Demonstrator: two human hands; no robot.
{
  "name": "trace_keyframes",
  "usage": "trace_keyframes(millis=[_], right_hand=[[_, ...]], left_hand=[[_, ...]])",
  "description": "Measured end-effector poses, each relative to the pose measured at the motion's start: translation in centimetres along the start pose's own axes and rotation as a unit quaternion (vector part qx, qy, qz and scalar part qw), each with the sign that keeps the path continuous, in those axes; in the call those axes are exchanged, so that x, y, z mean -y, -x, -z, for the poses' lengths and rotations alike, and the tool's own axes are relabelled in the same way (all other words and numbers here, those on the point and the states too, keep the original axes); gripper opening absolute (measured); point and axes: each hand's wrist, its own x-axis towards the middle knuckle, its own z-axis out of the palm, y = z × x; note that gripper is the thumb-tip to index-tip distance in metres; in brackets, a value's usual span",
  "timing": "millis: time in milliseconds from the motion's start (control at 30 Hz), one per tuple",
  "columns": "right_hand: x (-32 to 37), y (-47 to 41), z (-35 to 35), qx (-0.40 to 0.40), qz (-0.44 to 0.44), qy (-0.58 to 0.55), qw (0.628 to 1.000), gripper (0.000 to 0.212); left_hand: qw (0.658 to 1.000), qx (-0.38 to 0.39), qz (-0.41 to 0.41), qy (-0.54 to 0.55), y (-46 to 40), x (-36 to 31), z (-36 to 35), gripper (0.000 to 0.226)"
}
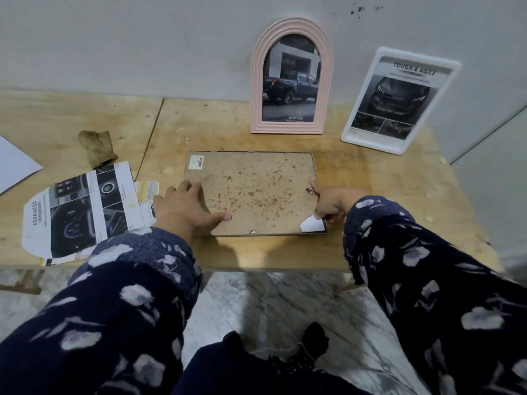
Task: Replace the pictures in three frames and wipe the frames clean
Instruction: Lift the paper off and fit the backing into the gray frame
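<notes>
A thin dark frame (253, 192) lies face down on the wooden table, its spotted brown backing board up. My left hand (185, 209) rests flat on the board's left side, fingers spread. My right hand (330, 202) is at the frame's right edge, fingers curled against the rim near a white paper corner (312, 224) that sticks out. A pink arched frame (291, 81) with a truck picture and a white frame (399, 99) with a car picture lean on the wall behind.
Cut brochure pages (82, 212) lie left of the frame, with a crumpled brown cloth (98, 146) behind them and a white sheet (14, 163) at the far left. The table's front edge (271, 269) is near my arms; marble floor lies below.
</notes>
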Motion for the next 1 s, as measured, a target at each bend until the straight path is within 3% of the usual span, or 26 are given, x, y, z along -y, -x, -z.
trace_keyframes(millis=[133, 233, 333, 733, 867, 1000], right_hand=[[-0.9, 0.4, 0.1, 0.039, 0.006, -0.129, 0.991, 0.101], [-0.6, 0.1, -0.6, 0.045, 0.013, -0.109, 0.993, 0.131], [-0.7, -0.5, -1.4, 0.008, 0.027, -0.083, 0.996, 0.143], [-0.5, 0.2, -2.4, -0.057, 0.008, -0.068, 0.996, 0.137], [1.5, 1.9, -2.3, -0.121, -0.037, 0.086, 0.988, 0.123], [5.2, 2.5, -3.1, -0.137, 0.050, 0.121, 0.982, 0.095]], left_hand=[[1.000, -0.003, 0.013, 0.018, -0.1, -0.4, -0.1, 0.112], [1.000, -0.006, 0.018, 0.024, -0.2, -0.6, 0.0, 0.110], [0.999, -0.004, 0.025, 0.034, -0.5, -0.6, -0.1, 0.111], [0.997, 0.003, 0.028, 0.071, -0.3, -0.9, -0.6, 0.110], [0.997, 0.034, -0.004, 0.066, -0.1, 0.0, -0.5, 0.109], [0.994, 0.085, -0.070, -0.016, -0.8, 2.7, 0.7, 0.101]])
